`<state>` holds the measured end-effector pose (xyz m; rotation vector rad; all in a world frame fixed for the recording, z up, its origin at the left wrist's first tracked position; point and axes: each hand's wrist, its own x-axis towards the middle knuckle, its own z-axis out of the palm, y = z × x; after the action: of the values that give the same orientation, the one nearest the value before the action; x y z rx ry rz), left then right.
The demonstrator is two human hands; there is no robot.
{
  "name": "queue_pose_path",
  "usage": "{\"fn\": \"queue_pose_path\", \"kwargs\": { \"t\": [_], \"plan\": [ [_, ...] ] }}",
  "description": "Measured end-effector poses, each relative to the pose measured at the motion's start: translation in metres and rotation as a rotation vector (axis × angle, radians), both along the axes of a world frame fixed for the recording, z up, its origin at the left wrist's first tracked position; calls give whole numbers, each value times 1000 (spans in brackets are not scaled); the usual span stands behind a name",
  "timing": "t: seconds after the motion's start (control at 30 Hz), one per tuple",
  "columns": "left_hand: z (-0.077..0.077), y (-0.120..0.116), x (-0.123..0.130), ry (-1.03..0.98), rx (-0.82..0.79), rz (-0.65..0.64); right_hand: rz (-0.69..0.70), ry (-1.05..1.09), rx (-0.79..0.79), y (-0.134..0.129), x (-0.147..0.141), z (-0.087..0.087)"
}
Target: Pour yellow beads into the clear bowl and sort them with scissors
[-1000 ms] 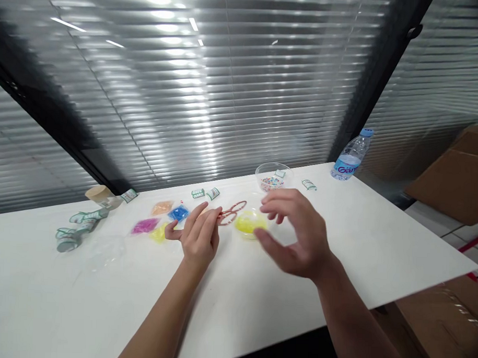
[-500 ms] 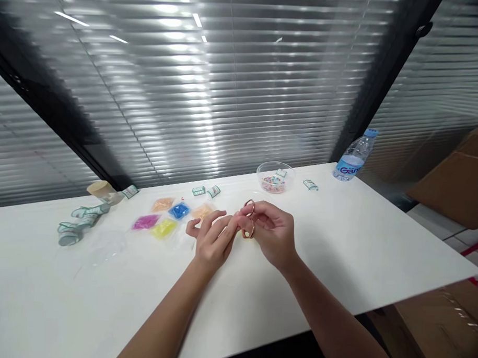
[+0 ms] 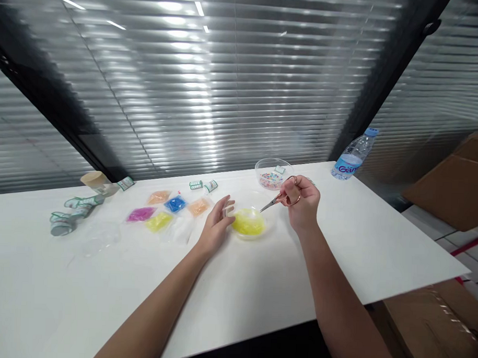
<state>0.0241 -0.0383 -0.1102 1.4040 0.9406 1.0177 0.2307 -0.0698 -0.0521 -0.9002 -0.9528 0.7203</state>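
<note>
My right hand [image 3: 304,202] grips small rose-gold scissors [image 3: 279,199], with fingers through the handle loops. Their silver tips point down and left, above the right side of a clear bowl [image 3: 248,238] with yellow contents. At the bowl's left side is my left hand [image 3: 217,224], thumb and curved fingers around its clear edge. Behind them stands another clear bowl [image 3: 258,174], holding small multicoloured beads and a little printed packet [image 3: 279,169].
Left of my hands lie small bags: purple [image 3: 141,213], yellow [image 3: 159,221], blue [image 3: 175,203] and orange ones [image 3: 159,197]. Clear plastic [image 3: 99,237], rolled printed packets [image 3: 63,224] and a tan-topped container [image 3: 93,180] sit farther left. A water bottle [image 3: 349,161] stands at the back right.
My hands, together at the scissors before, have separated. The right hand moved right and up with the scissors, whose blades now show; the left hand went to the yellow-filled bowl, now uncovered.
</note>
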Motion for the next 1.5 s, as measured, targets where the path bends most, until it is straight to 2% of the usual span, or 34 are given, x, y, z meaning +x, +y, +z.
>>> {"fn": "queue_pose_path", "kwargs": {
  "t": [0.27,0.53,0.73,1.17,1.5],
  "plan": [
    [5,-5,-2,99,73,-22,203,-112,-146,6,-8,-12],
    [3,-5,1,-121,-44,-117,259,-181,-168,5,0,-10],
    [8,-10,1,-108,-7,-128,333,-203,-193,8,-1,-17],
    [13,-15,2,-53,-33,-117,323,-191,-211,8,-3,-18],
    [9,-12,1,-34,-43,-143,327,-184,-231,10,-5,-21]
  ]
}}
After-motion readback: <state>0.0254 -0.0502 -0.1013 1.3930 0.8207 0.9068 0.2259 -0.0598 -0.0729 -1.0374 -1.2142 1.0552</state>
